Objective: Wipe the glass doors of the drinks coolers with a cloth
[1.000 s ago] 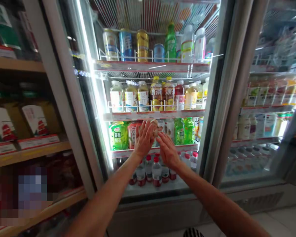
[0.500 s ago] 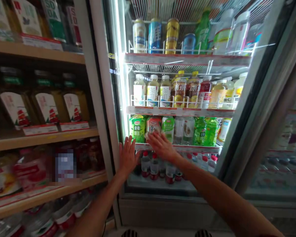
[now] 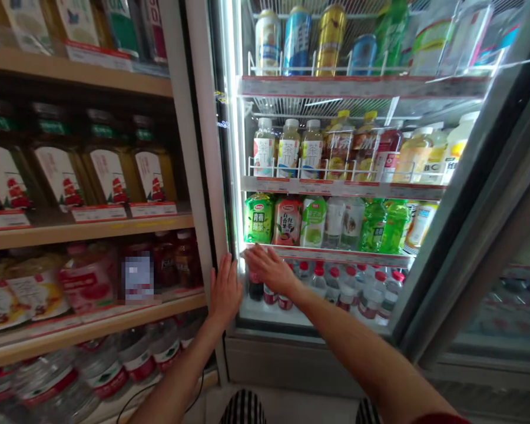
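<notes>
My left hand (image 3: 225, 291) lies at the left edge of the lit drinks fridge, its fingers stretched up along the fridge frame (image 3: 218, 194). Beside it, my right hand (image 3: 271, 272) reaches across with fingers extended, by the left end of the lower shelf rail (image 3: 335, 254). Neither hand holds anything. Just above the right hand stand a green tea bottle (image 3: 258, 219), a red tea bottle (image 3: 287, 222) and a green-labelled bottle (image 3: 313, 222). Small red-capped water bottles (image 3: 333, 285) sit beneath, partly hidden by my right hand and forearm. Whether the fingertips touch the rail, I cannot tell.
Upper fridge shelves carry cans (image 3: 298, 41) and bottled teas (image 3: 311, 147). To the left, wooden shelves (image 3: 92, 231) hold large juice bottles (image 3: 108, 171), with big water bottles (image 3: 106, 371) below. A thick slanted door frame (image 3: 481, 194) bounds the right side. A dark cable (image 3: 198, 391) hangs low.
My right hand has moved left, from in front of the red tea bottle to the shelf's left end. My left hand stays by the frame. The view has shifted and come closer.
</notes>
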A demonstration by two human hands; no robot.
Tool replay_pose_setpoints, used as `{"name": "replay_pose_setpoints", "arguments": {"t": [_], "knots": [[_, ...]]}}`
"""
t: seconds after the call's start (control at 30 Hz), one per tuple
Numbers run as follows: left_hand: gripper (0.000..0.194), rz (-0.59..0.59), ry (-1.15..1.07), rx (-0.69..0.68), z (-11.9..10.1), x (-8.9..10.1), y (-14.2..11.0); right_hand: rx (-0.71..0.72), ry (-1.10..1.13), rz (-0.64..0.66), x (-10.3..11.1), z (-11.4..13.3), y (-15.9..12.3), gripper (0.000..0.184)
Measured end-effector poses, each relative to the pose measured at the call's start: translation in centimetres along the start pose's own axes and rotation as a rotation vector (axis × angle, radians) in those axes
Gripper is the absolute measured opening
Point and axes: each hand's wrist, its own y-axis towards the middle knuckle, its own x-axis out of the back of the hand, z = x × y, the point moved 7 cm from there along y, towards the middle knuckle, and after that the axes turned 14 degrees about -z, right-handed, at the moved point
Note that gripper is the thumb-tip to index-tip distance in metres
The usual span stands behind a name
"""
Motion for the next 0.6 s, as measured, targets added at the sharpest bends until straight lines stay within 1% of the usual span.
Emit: {"name": "replay_pose_setpoints", "arguments": {"t": [0.07,0.1,0.13,0.2,0.27,0.3,0.33,0.37,0.4,0.47,0.5,0.53,0.57,0.6], "knots": [[0.047,0.032,0.022,-0.009,0.4,0.2,-1.2,0.134,0.077,0.075,-2.0,3.1,-2.3,0.045],[0.047,0.047,0.031,-0.014,0.7,0.3,-1.7,0.173,0.102,0.102,-2.6,3.9,-2.8,0.045],[0.047,0.061,0.039,-0.016,1.0,0.4,-2.0,0.191,0.116,0.116,-2.9,4.1,-2.7,0.046],[0.048,0.076,0.058,-0.002,1.6,0.6,-2.3,0.140,0.100,0.099,-2.6,3.0,-1.0,0.050],[0.049,0.070,0.081,0.024,1.9,0.6,-2.2,-0.011,0.030,0.032,-1.8,0.8,1.4,0.053],[0.049,0.066,0.086,0.028,1.9,0.6,-2.2,-0.081,-0.004,0.001,-1.4,0.0,2.0,0.054],[0.049,0.064,0.086,0.025,1.6,0.5,-2.2,-0.111,-0.021,-0.017,-1.3,-0.2,2.0,0.053],[0.050,0.063,0.079,0.016,1.3,0.4,-2.3,-0.095,-0.018,-0.015,-1.4,0.2,1.4,0.052],[0.050,0.064,0.071,0.005,0.9,0.3,-2.4,-0.044,-0.001,-0.001,-1.6,1.0,0.2,0.050],[0.050,0.070,0.053,-0.015,0.2,0.2,-2.6,0.085,0.046,0.040,-1.8,2.9,-3.1,0.047],[0.050,0.071,0.047,-0.020,-0.1,0.2,-2.7,0.133,0.062,0.056,-1.7,3.4,-4.7,0.046],[0.049,0.071,0.041,-0.023,-0.4,0.2,-2.8,0.158,0.066,0.068,-1.4,3.4,-5.9,0.046],[0.049,0.073,0.035,-0.024,-0.7,0.2,-2.8,0.155,0.057,0.075,-0.7,2.7,-6.5,0.048],[0.050,0.073,0.028,-0.025,-1.1,0.2,-2.7,0.121,0.035,0.073,0.2,1.5,-6.5,0.049]]}}
